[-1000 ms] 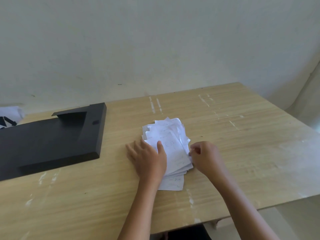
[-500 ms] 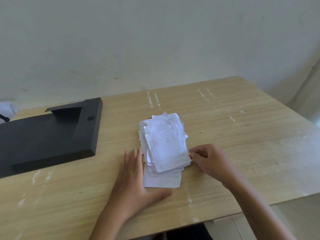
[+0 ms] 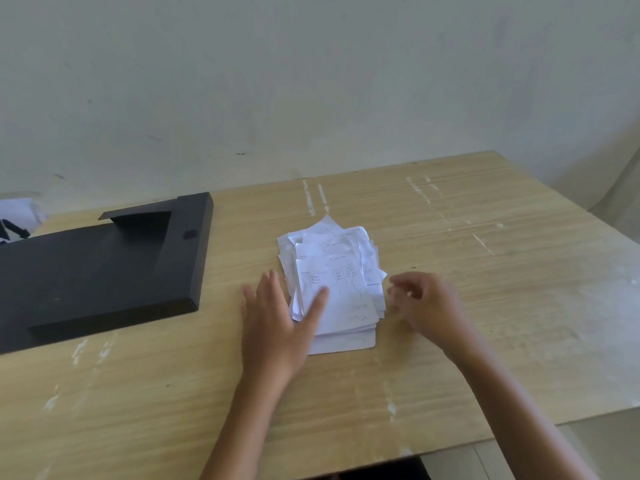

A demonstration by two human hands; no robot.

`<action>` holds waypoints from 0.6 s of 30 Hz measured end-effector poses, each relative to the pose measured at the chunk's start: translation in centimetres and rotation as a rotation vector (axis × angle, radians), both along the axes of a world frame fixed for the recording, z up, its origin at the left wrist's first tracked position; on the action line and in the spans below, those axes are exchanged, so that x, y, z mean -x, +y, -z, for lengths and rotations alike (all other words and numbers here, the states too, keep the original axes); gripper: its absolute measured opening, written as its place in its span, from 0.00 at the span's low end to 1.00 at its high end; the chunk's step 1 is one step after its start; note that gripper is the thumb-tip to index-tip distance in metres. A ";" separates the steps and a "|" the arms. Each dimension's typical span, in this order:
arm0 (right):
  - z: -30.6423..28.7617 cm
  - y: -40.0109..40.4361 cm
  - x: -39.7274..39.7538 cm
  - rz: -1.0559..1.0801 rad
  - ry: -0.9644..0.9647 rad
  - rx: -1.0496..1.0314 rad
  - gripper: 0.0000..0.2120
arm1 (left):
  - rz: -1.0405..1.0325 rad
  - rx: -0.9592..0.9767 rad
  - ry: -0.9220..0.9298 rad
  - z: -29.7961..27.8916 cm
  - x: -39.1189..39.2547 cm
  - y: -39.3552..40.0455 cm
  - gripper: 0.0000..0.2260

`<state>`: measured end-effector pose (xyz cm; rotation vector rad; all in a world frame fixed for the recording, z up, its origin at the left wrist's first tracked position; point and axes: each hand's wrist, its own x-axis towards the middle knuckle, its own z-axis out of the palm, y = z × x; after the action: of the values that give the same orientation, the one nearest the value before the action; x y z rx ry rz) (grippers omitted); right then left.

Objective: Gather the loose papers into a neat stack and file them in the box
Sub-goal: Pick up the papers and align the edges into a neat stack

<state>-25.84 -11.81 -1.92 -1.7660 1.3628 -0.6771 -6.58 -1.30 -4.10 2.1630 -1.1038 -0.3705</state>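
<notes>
Papers [image 3: 334,289] lie in a ragged pile at the centre of the frame on the wooden table [image 3: 485,306], corners fanning out toward the top and one sheet jutting at the bottom; gathering looks done, squaring not yet; the left hand [image 3: 277,323] lies flat and spread at the pile's left edge, thumb on the top sheet, gripping nothing; the right hand [image 3: 426,306] hovers just right of it, fingers loosely curled and empty; the black box [image 3: 104,265] waits at left; next, both palms should press the edges flush.

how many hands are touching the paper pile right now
1. The left hand lies along the paper pile, thumb on the top sheet. The right hand is beside it, apparently apart.
</notes>
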 end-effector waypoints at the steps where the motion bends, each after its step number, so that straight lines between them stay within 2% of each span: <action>1: -0.2 -0.7 -0.4 0.028 0.024 0.035 0.09 | -0.072 0.024 -0.012 -0.1 -0.6 -1.0 0.41; 4: -0.4 -2.6 -2.1 0.012 0.129 0.062 0.13 | -0.158 -0.048 -0.107 -0.5 -2.3 -4.8 0.32; 7: 0.1 -3.5 -3.0 -0.014 0.206 0.086 0.12 | -0.073 -0.135 -0.112 -0.4 -3.4 -8.1 0.31; 12: 1.2 -3.2 -2.5 -0.034 0.189 0.150 0.12 | 0.011 -0.273 -0.144 -0.2 -3.2 -10.1 0.30; 18: 3.0 -3.0 -1.7 -0.071 0.168 0.235 0.15 | 0.089 -0.153 -0.054 -0.6 -3.4 -11.4 0.26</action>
<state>-24.14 -14.81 -4.94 -2.0879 1.3680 -0.6851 -3.20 -12.68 -3.46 2.2735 -1.2409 -0.4518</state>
